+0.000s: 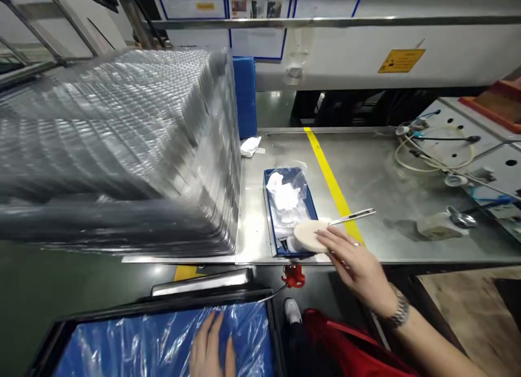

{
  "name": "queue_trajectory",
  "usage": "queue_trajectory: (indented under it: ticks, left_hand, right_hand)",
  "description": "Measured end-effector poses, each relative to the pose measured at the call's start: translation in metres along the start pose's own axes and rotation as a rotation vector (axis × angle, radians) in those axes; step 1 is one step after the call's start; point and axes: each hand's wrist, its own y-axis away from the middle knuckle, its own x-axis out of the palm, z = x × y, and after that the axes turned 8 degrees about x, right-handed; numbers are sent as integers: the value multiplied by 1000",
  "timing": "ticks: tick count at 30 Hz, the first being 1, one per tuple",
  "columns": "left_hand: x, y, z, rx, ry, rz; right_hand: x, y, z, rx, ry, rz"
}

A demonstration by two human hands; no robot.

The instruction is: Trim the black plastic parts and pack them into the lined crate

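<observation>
My right hand (358, 263) reaches to the front of a small blue tray (273, 225), its fingertips on a round cream-coloured lid or disc (310, 236). A slim metal tool (353, 217) sticks out past those fingers; whether they grip it is unclear. Clear plastic bags and crumpled white pieces (286, 197) lie in the tray. Lower down, my left hand (212, 349) rests with fingers apart on blue material under clear plastic film (134, 342), inside a black-rimmed container (273, 325).
A tall stack of clear plastic trays (163, 133) fills the left. Yellow tape (329, 176) crosses the metal bench (382, 187). Tubing (423, 160) and a clear cup-like item (439, 226) are at right. A red clamp-like object (293, 276) hangs at the front edge.
</observation>
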Motion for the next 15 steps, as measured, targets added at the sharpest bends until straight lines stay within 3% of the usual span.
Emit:
queue_trajectory:
  ticks: [5,8,11,15]
  left_hand:
    - [26,-78,-2,50,-182,-81]
    - [41,-100,-2,39,-326,-49]
    - [45,-102,-8,1,-439,10]
    - [41,-103,-17,1,-463,64]
  right_hand:
    - [-4,-79,-35,-139,-36,-18]
    - [6,-113,-45,-216,-28,56]
    - [11,-119,-40,-354,-77,251]
    - [24,-107,-28,-537,-156,539]
